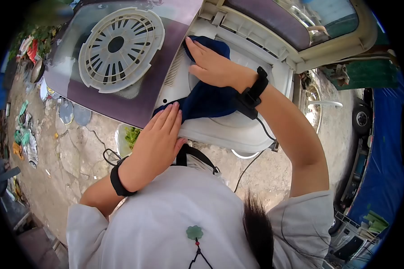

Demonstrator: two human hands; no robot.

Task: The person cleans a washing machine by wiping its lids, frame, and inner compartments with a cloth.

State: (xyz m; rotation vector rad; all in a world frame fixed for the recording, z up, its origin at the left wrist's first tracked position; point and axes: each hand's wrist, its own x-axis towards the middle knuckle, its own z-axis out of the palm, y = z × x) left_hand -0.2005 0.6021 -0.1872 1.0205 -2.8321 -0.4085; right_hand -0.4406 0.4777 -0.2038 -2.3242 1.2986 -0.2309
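A dark blue cloth [211, 101] lies bunched over the white top of a washing machine [229, 134], beside its purple lid [134, 105]. My left hand [159, 134] rests flat on the cloth's near left end, its fingers stretched out and close together. Farther back, my right hand [213, 65] lies on the cloth's upper part with the fingers extended and the thumb apart. Part of the cloth is hidden under both hands. Each wrist wears a black band.
On the purple lid sits a round slotted plastic cover [121, 49]. A raised lid with a window [318, 33] stands at the back right. Below the machine's edge are a container with green leaves [131, 136] and a black cable [247, 168].
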